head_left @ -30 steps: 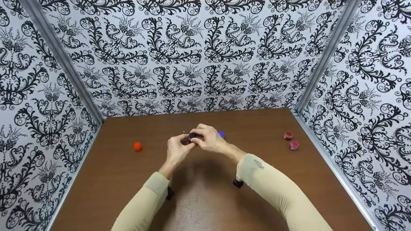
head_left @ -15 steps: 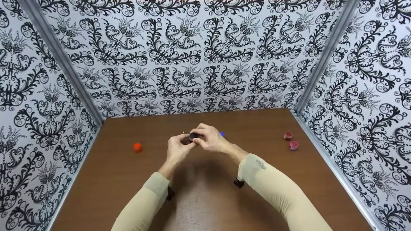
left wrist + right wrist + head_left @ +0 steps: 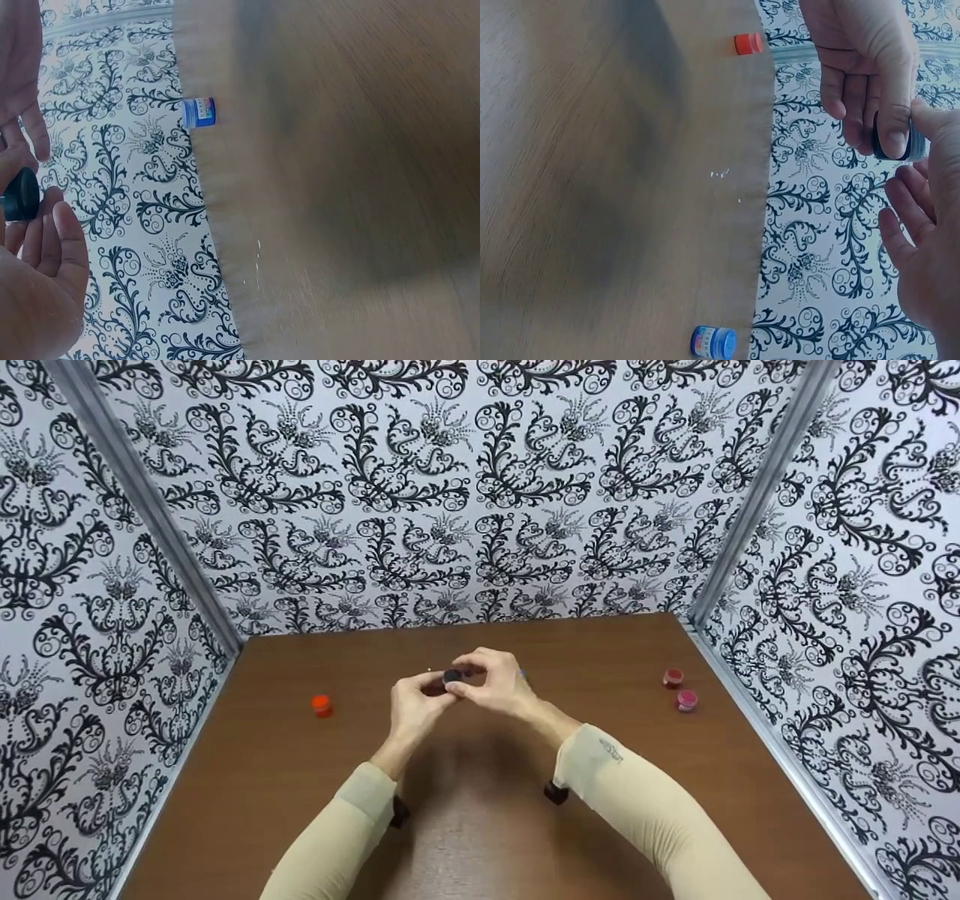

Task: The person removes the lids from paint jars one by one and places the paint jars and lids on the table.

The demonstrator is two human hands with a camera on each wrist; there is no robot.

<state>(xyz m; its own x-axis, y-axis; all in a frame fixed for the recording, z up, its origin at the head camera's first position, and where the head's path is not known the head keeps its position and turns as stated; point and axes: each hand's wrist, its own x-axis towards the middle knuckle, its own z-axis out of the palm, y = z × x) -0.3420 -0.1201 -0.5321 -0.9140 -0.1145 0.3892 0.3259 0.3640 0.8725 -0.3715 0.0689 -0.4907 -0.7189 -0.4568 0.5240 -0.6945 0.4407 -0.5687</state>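
Note:
Above the far middle of the table, both hands meet at a small dark jar (image 3: 452, 678). My left hand (image 3: 416, 709) grips it from the left, and in the right wrist view the left thumb (image 3: 893, 124) lies along its black part. My right hand (image 3: 501, 684) pinches the jar from the right, thumb at its near side and fingertips at its far side. In the left wrist view the jar's dark end (image 3: 27, 196) shows between the fingers. The right hand's other fingers (image 3: 900, 232) are spread loosely below the jar. Much of the jar is hidden by the hands.
A blue jar (image 3: 713, 342) stands behind my right hand, near the table's far edge. An orange jar (image 3: 322, 705) is at left; a red jar (image 3: 673, 678) and a pink jar (image 3: 687, 700) are at right. White specks (image 3: 720, 174) lie on the table. Patterned walls surround it.
My right hand has shifted slightly right, its fingers a little wider apart at the jar, and now hides more of the blue jar. The left hand has stayed in place.

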